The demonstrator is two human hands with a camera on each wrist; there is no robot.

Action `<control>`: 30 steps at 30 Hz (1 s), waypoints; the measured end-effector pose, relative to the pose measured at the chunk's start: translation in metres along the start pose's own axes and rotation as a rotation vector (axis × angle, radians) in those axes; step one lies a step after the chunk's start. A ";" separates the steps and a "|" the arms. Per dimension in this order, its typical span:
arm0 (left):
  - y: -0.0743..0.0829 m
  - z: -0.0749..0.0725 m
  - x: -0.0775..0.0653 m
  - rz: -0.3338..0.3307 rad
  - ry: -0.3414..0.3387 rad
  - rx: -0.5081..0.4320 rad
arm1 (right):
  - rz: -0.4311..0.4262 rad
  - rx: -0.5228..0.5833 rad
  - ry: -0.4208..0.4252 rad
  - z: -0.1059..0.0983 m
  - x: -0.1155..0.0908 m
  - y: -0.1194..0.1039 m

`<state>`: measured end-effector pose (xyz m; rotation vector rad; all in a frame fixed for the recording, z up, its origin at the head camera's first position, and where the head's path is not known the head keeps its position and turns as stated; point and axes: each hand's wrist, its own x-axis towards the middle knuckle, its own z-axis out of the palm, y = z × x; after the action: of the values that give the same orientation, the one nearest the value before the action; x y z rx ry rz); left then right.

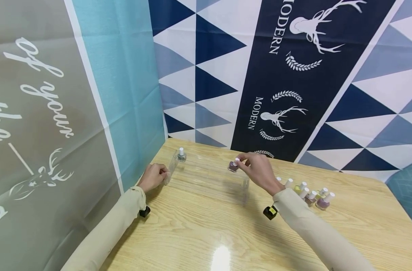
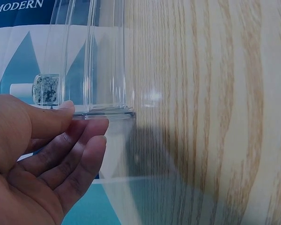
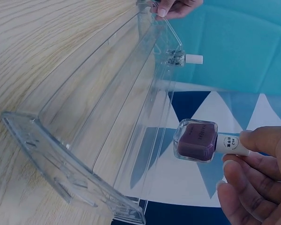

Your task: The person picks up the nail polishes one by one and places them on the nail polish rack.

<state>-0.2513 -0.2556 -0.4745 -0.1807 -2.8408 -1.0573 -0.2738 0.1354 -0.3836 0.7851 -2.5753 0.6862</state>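
A clear tiered display rack [image 1: 206, 181] stands on the wooden table. My left hand [image 1: 154, 176] pinches its left end panel between thumb and fingers, as the left wrist view shows. With thumb and fingertips, my right hand [image 1: 258, 169] holds a purple nail polish bottle [image 3: 196, 140] by its white cap, over the rack's right part in the head view. On the rack's top tier at the left end stands a speckled nail polish bottle [image 1: 181, 155] with a white cap.
Several more white-capped nail polish bottles [image 1: 322, 202], some purplish and some yellow, stand on the table [image 1: 192, 229] to the right, beside my right forearm. A patterned cloth [image 1: 216, 75] hangs behind the table, and another covers the left side.
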 end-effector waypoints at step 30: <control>0.001 0.001 0.000 -0.020 0.001 0.005 | 0.013 0.071 -0.034 0.017 0.021 -0.010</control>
<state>-0.2515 -0.2544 -0.4743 -0.1511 -2.8496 -1.0541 -0.2878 0.1102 -0.3844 0.8098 -2.6015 0.7786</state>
